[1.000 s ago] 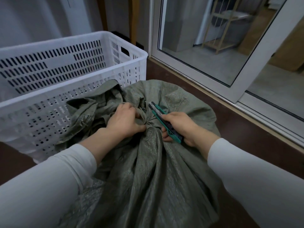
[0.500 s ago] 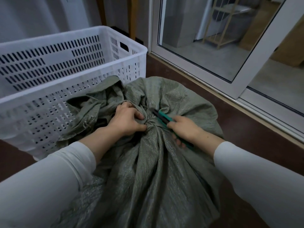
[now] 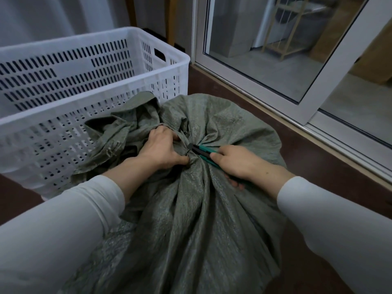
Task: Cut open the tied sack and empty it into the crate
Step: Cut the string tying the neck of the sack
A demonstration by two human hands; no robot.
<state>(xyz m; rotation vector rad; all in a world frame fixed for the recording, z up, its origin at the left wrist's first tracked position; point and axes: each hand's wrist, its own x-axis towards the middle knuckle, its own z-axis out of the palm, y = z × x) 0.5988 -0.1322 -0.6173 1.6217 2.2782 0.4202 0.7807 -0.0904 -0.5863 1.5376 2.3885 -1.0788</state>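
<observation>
A grey-green woven sack (image 3: 191, 219) lies on the floor in front of me, its neck bunched and tied near the middle of the view. My left hand (image 3: 161, 149) grips the gathered neck just left of the tie. My right hand (image 3: 235, 164) holds a green and black utility knife (image 3: 200, 152), its tip pressed against the tie right beside my left thumb. The blade itself is hidden in the folds. A white slotted plastic crate (image 3: 91, 126) stands to the left, touching the sack's loose top, which drapes against its front wall.
A sliding glass door with a white frame (image 3: 314, 98) runs along the right. The dark brown floor (image 3: 318, 162) lies between sack and door track. Behind the crate are a grey wall and a wooden post (image 3: 172, 20).
My right hand turned the knife down from a raised angle and pushed its tip left into the tied neck. My left hand kept its grip on the neck.
</observation>
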